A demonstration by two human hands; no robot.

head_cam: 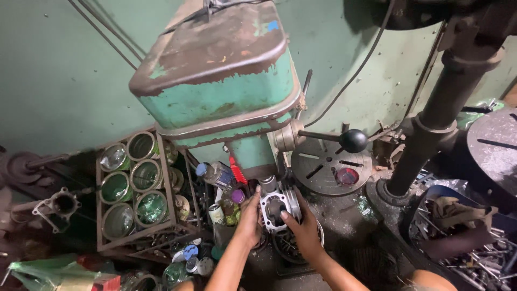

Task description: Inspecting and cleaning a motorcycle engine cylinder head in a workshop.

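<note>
Fingers of my left hand [249,218] and right hand [302,229] are closing around a finned metal cylinder part [276,205], each gripping one side, holding it under the green drill press [221,81] above a round bin of scrap [291,247]. Jar rack [132,186] is standing left; black-knobbed lever [353,140] is jutting right. Risk, as I am judging it: oily fins slipping, part dropping into the scrap.

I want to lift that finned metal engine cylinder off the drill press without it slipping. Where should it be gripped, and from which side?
Probably by its two opposite outer edges, one hand from each side, as the left hand and right hand do now. The engine cylinder has a flat square flange with an open bore facing up; its finned sides give fingers purchase, and the drill press head blocks coming from above.
</note>
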